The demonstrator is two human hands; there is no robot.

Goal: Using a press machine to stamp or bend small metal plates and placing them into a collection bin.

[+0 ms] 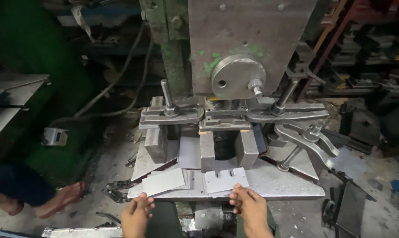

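Resting at the near edge of the press bed, the right hand has its fingertips touching the slotted metal sheet, which lies flat just in front of the die block, at about twelve o'clock from that hand. The sheet's two small rectangular slots point toward the die, so it looks lined up with the opening under the ram. The right hand's grip is apart, fingers loosely spread on the sheet's near edge rather than closed around it. The left hand sits at about nine o'clock from the right one, its grip likewise apart and holding nothing, fingertips just below a plain blank sheet that lies tilted on the bed. Both sheets are thin, dull grey and roughly rectangular; only the right one is punched. A sandalled foot of another person shows at far left on the floor.
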